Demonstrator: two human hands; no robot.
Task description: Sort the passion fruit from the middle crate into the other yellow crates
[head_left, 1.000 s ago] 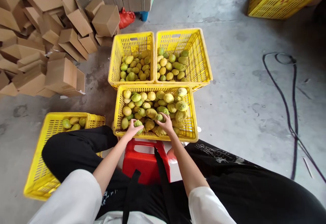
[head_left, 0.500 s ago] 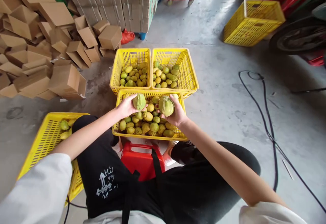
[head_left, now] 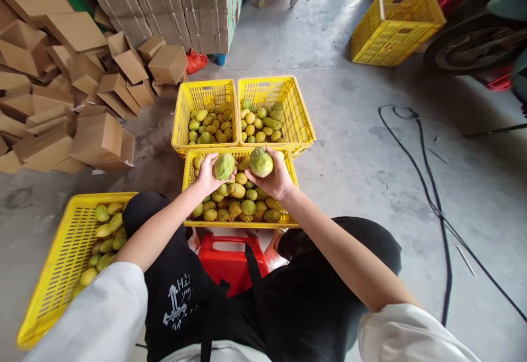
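In my left hand is a round, lumpy green fruit, gripped with the thumb on its upper left. My right hand holds a second, similar green fruit from the right side, its fingers curling underneath. Both fruits look like large, ridged citrus, though their exact kind is unclear. They are held apart above a yellow crate filled with yellow and green fruits. My hands hide some of the fruits in that crate.
Behind stand two more yellow crates part-filled with fruit. Another yellow crate with fruit is at my left knee. A red plastic stool sits between my legs. Cardboard boxes lie left; a black cable runs along the right floor.
My right hand has brought its fruit slightly left and up, and the fruit appears turned. My left hand still grips its fruit. The view has shifted, showing more of the left crate's fruit.
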